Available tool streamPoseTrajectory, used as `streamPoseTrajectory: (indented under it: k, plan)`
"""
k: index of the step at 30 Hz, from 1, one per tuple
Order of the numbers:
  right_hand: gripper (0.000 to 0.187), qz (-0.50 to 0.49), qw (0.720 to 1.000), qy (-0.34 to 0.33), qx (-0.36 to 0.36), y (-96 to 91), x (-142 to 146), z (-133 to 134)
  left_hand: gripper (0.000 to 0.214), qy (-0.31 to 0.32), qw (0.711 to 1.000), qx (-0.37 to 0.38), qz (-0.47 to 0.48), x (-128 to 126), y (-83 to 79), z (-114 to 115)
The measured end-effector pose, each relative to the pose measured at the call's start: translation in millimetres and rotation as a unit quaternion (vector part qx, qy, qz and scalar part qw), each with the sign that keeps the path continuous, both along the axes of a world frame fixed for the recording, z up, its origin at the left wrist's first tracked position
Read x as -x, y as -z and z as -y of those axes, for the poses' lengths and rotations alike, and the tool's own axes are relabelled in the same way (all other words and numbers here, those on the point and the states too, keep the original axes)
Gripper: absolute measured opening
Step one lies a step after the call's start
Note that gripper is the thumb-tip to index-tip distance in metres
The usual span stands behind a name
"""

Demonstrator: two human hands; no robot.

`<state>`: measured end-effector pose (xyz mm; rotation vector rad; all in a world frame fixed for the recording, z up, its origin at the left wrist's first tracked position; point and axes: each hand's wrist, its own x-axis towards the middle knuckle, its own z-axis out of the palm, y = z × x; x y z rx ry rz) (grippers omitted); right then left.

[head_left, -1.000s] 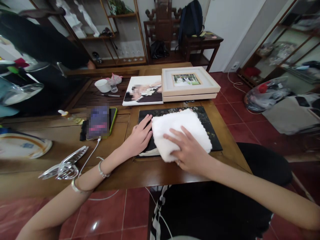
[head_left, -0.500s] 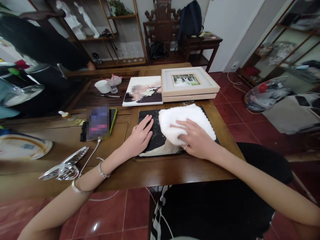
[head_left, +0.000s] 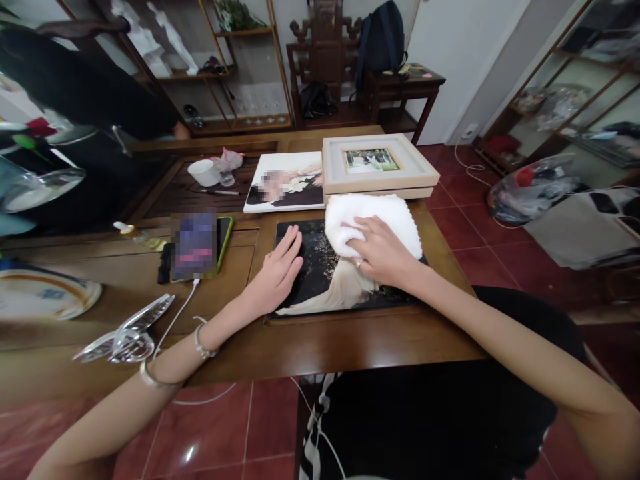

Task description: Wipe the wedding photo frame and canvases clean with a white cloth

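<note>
1. The dark picture board [head_left: 313, 260] lies flat on the worktop [head_left: 340, 343], near the front right corner. It has a pale, flowing shape at the bottom and tiny pale dots above that.
2. A fluffy white cloth [head_left: 387, 208] sits on the top right part of the board. It pokes out past the board's far side, close to the frames. I can't tell if it touches them.
3. The right hand [head_left: 377, 250] is on the cloth with its fingers spread, pushing into the fluff.
4. The left hand [head_left: 277, 270] lies flat over the board's left side. Its fingers are straight and close together, and it holds nothing.
5. The cloth work looks like it's in the middle. The left and bottom parts are out in the open, and the top right is under the cloth. I can't tell which parts are clean, or how much is left.
6. Behind the board, toward the far edge, are a pile of pale wooden frames [head_left: 380, 187] and a white-edged picture [head_left: 285, 187].
7. To the left are a phone with a green edge [head_left: 225, 248] and a little bottle [head_left: 147, 239]. A shiny clear clip [head_left: 133, 337] lies nearer the front edge.
</note>
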<state>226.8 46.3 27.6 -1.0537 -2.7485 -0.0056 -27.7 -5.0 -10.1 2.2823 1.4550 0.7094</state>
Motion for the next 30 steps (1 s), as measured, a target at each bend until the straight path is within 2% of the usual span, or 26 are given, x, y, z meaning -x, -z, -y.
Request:
streamPoseTrajectory:
  k: [4,8,12,15,19,23,27,30]
  plan:
    - [0.03,0.001,0.996,-0.092,0.021,-2.5,22.1,18.8,0.061,-0.006,0.998,-0.011,0.059,-1.2,-4.2,-1.0]
    - [0.022,0.003,0.977,-0.21,0.019,-6.3,35.3,33.0,0.061,-0.037,0.994,-0.035,0.092,-1.5,-4.9,-1.4]
    - [0.022,0.003,0.952,-0.305,0.027,-11.3,31.9,42.5,0.06,-0.062,0.99,-0.058,0.115,-1.9,-5.5,-0.4]
    - [0.024,0.003,0.94,-0.339,0.04,-19.1,21.8,50.9,0.061,-0.066,0.99,-0.048,0.116,-2.3,-8.6,1.4]
    - [0.019,0.007,0.948,-0.307,0.084,-30.7,3.4,61.5,0.061,-0.066,0.993,-0.032,0.098,-2.4,-11.0,1.4]
    - [0.021,-0.004,0.966,-0.235,0.103,-32.8,-20.5,61.5,0.053,0.003,0.999,-0.013,0.034,-4.1,-9.5,1.1]
    - [0.02,-0.02,0.992,-0.111,0.062,-27.4,-40.7,45.9,0.047,0.028,0.998,0.012,-0.048,-6.5,-9.9,4.4]
    - [0.018,-0.024,0.998,-0.02,0.049,-24.8,-38.6,29.3,0.046,0.027,0.998,0.015,-0.059,-6.7,-11.1,6.2]
